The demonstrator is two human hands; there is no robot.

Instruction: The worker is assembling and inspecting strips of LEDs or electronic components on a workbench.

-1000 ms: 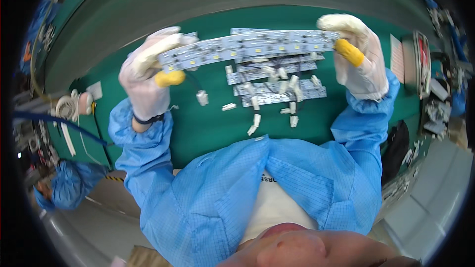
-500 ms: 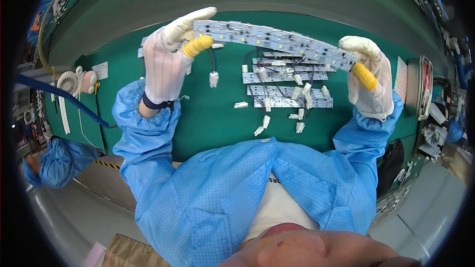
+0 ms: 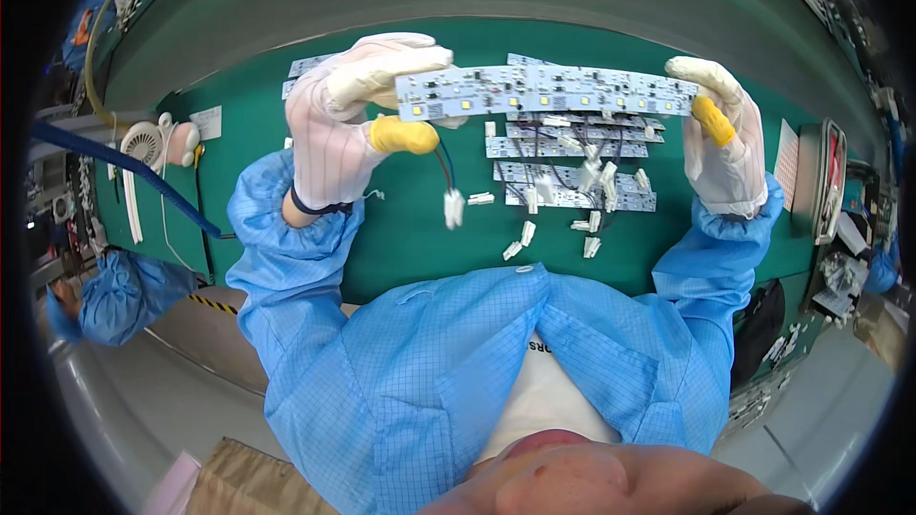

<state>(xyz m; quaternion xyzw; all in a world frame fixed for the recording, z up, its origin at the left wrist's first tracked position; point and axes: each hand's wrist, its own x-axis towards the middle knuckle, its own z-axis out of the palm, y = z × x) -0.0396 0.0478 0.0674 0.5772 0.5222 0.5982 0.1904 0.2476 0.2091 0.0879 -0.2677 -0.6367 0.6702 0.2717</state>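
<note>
A long white LED circuit board point(image 3: 572, 89) is held up level above the bench, its face with small yellow LEDs and dark components showing. My left hand point(image 3: 334, 124), in a pale striped glove with a yellow thumb cot, pinches the board's left end. At the right end, my right hand point(image 3: 722, 148), gloved the same way, grips it between yellow-covered thumb and fingers. Dark and red wires hang beside my left thumb, ending in a white connector point(image 3: 453, 209). Below the held board lie several similar LED boards point(image 3: 572, 195) with wires and white connectors; the held board partly hides the farthest ones.
The green bench mat point(image 3: 429, 262) carries loose white connectors point(image 3: 528, 232). A small white fan point(image 3: 143, 146) and a blue hose point(image 3: 134, 176) are at the left. On the right stands a metal-rimmed bin point(image 3: 822, 176). Another person's blue sleeve point(image 3: 134, 296) shows far left.
The held board has gone from slanting down to the right to nearly level, its left end coming lower and rightward. My left fingers have curled in closer. The hanging connector has shifted right and down.
</note>
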